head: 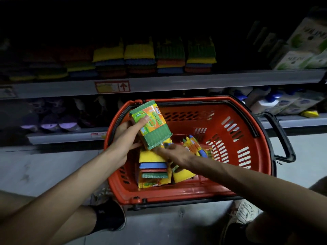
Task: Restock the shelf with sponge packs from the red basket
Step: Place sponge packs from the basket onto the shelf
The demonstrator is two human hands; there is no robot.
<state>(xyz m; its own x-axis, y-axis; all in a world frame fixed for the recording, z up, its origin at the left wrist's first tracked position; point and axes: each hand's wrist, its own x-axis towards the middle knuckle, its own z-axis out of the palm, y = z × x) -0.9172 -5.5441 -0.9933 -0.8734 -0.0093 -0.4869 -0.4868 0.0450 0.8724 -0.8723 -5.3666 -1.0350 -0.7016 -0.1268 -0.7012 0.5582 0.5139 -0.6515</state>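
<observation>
Green-faced, plastic-wrapped sponge pack (151, 124) is held above the red plastic basket (185, 193), the left hand (126, 137) gripping its near end, thumb across the label. Light, squashy and slick-wrapped, it looks best held by the edges. The right hand (174, 152) reaches among loose packs (154, 167) below, its grip hidden. Behind, stacked sponges (139, 57) crowd the grey metal shelf (212, 80).

White boxes (297, 59) at upper right read "SOLIN…", the shelf tag (112, 86) bears a red up-arrow, and the sponge pack (155, 121) has print too small to read.
</observation>
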